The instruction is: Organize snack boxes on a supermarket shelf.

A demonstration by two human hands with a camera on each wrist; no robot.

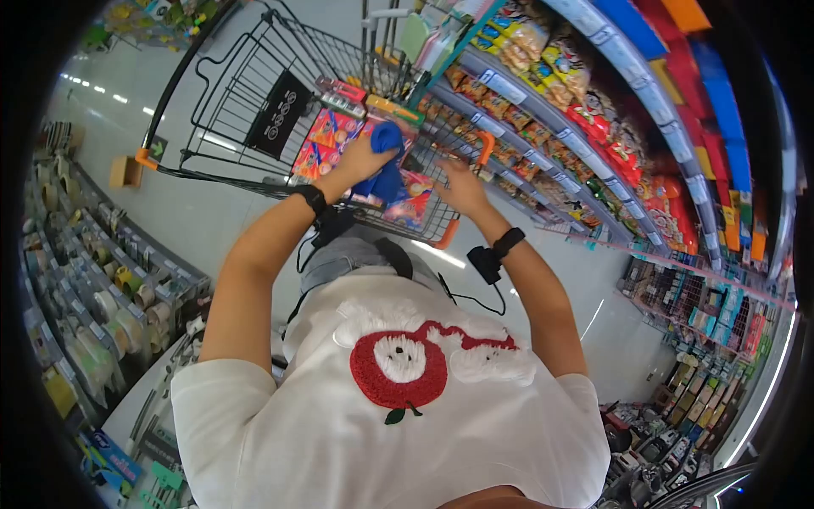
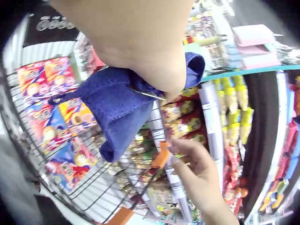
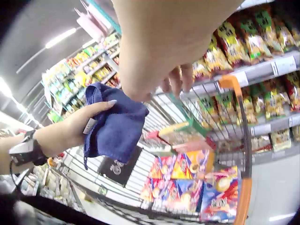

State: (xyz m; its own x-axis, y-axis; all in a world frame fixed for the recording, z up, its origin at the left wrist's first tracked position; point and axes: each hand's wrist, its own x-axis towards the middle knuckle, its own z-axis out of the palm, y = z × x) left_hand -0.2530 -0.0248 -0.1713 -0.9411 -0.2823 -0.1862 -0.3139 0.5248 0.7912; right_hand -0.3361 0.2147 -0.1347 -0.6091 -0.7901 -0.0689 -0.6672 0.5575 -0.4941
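Aisle, beside a wire shopping cart (image 3: 247,133). Blue cloth (image 3: 117,129) held over the cart in the left hand (image 3: 75,125), thumb laid on its near face, fingers out of sight behind; a white tag (image 3: 89,125) shows at the edge. The cloth hangs bunched, one end rolled beyond the hand. Right hand (image 2: 201,180) grasps nothing that I can make out: fingers loosely bent, near the orange corner piece (image 2: 161,157); contact with it, cannot tell. Bright packets (image 2: 47,77) lie in the cart below, a green-edged box (image 3: 180,133) beside them. Snack shelves alongside.

Step in hand, my reading: handling the cloth above the packets. A next move on it would call for a steady left pinch, the free hand at a loose edge, and slack kept clear of the wires.
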